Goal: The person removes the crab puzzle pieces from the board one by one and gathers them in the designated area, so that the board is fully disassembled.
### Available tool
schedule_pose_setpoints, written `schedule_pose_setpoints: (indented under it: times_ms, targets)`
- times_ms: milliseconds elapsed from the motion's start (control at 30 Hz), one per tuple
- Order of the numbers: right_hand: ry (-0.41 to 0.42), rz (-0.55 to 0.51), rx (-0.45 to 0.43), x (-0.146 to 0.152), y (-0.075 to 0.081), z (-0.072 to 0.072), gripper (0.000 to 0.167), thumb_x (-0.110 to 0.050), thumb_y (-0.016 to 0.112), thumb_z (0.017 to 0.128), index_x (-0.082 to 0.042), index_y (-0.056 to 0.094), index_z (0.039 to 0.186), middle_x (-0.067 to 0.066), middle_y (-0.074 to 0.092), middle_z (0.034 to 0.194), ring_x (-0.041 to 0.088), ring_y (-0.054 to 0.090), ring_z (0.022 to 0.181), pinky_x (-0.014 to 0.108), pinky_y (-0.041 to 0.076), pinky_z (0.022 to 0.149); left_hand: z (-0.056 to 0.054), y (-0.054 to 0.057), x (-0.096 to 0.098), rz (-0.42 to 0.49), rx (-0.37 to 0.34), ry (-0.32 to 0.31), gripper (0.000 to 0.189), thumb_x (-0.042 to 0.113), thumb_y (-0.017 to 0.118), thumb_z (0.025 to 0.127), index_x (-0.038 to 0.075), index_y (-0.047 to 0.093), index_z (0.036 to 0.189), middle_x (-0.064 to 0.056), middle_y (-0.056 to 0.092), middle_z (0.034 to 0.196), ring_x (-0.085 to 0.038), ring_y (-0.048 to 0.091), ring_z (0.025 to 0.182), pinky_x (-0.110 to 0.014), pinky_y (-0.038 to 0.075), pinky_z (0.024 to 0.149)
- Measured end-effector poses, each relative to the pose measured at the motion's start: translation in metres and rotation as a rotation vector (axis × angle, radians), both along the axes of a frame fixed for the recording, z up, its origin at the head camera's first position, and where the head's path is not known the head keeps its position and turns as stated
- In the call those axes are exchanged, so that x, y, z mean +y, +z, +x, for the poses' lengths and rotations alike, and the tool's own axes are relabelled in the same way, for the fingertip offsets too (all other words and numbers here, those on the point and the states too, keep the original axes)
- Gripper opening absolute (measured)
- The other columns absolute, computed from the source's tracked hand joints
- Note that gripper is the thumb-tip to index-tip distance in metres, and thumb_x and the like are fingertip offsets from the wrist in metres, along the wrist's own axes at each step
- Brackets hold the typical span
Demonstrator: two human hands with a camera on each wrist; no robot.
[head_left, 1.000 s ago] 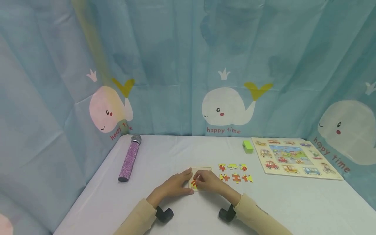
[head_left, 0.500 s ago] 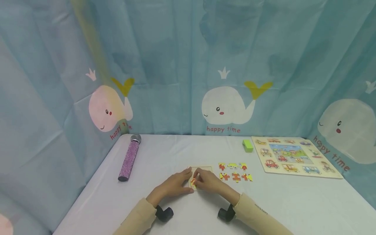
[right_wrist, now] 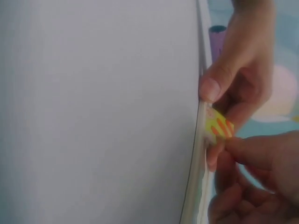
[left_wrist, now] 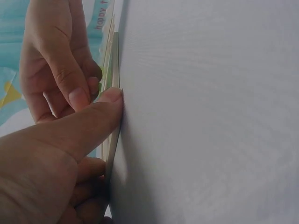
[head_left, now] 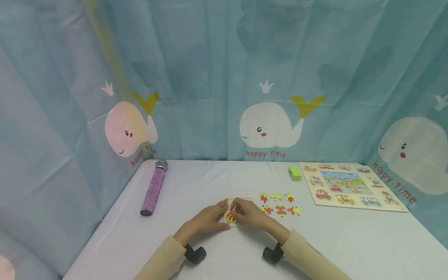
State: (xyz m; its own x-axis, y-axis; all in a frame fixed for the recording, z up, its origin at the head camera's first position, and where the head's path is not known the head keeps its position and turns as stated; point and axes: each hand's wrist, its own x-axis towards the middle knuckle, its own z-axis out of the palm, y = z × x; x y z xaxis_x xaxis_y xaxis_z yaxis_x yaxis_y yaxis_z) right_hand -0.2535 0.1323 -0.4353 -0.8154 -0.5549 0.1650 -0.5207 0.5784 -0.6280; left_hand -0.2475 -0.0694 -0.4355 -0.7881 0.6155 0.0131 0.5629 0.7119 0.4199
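A small wooden puzzle board point(head_left: 245, 200) lies flat on the white table point(head_left: 196, 182), between my two hands. My left hand point(head_left: 219, 215) holds the board's left side, its thumb point(left_wrist: 100, 109) pressed against the board's near edge point(left_wrist: 115, 56). My right hand point(head_left: 238, 213) pinches a yellow and orange puzzle piece point(head_left: 230, 216) and holds it on the board's left part. The right wrist view shows that piece point(right_wrist: 218, 127) against the board's thin edge point(right_wrist: 201, 140). Several more loose pieces point(head_left: 280, 204) lie in two rows just right of the board.
A glittery purple microphone point(head_left: 154, 188) lies at the left. A green block point(head_left: 294, 173) and a large vehicle puzzle board point(head_left: 350, 186) sit at the back right. A whale-print curtain point(head_left: 224, 77) closes the table in behind and on both sides.
My right hand's fingers have shifted slightly over the board with the piece. The left hand has stayed in place on the board.
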Motion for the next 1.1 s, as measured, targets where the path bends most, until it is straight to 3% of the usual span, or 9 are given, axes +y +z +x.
schedule_pose_setpoints:
  times_ms: [167, 400, 667, 833, 1100]
  targets:
    - [-0.046, -0.019, -0.03, 0.003, 0.0, 0.0, 0.004, -0.013, 0.066, 0.084, -0.011, 0.062, 0.087, -0.007, 0.058, 0.073, 0.002, 0.047, 0.062, 0.016, 0.041, 0.056, 0.002, -0.003, 0.001, -0.002, -0.015, 0.008, 0.074, 0.045, 0.064, 0.082, 0.004, 0.04, 0.138, -0.008, 0.029, 0.151, -0.028, 0.034, 0.135, -0.045, 0.033, 0.107]
    - [-0.1, -0.104, -0.059, 0.009, -0.001, 0.002, 0.007, -0.015, 0.068, 0.082, -0.008, 0.068, 0.081, -0.004, 0.066, 0.077, 0.002, 0.051, 0.063, 0.016, 0.044, 0.056, 0.002, -0.006, 0.003, 0.004, -0.028, 0.024, 0.077, 0.048, 0.064, 0.08, 0.005, 0.04, 0.139, -0.007, 0.028, 0.151, -0.027, 0.033, 0.136, -0.044, 0.033, 0.107]
    - [-0.119, -0.21, -0.209, 0.028, 0.005, -0.001, 0.006, -0.018, 0.066, 0.085, -0.012, 0.069, 0.085, 0.0, 0.069, 0.083, 0.011, 0.062, 0.073, 0.02, 0.05, 0.064, -0.001, -0.008, 0.004, -0.008, -0.032, 0.022, 0.077, 0.049, 0.063, 0.081, 0.006, 0.038, 0.14, -0.006, 0.027, 0.151, -0.026, 0.032, 0.136, -0.043, 0.032, 0.108]
    - [-0.166, -0.202, -0.245, 0.047, 0.013, 0.0, 0.011, -0.021, 0.068, 0.083, -0.01, 0.07, 0.087, 0.002, 0.07, 0.085, 0.01, 0.061, 0.075, 0.022, 0.05, 0.066, 0.0, -0.007, 0.004, -0.009, -0.037, 0.026, 0.077, 0.047, 0.063, 0.081, 0.005, 0.037, 0.14, -0.007, 0.027, 0.151, -0.027, 0.032, 0.136, -0.043, 0.031, 0.109]
    - [-0.249, -0.136, -0.264, 0.09, 0.028, 0.005, 0.012, -0.019, 0.069, 0.082, -0.009, 0.071, 0.087, 0.006, 0.069, 0.082, 0.014, 0.054, 0.068, 0.026, 0.046, 0.057, -0.002, 0.001, 0.001, 0.013, -0.033, 0.028, 0.076, 0.044, 0.065, 0.081, 0.003, 0.037, 0.139, -0.009, 0.026, 0.151, -0.028, 0.03, 0.137, -0.044, 0.03, 0.11]
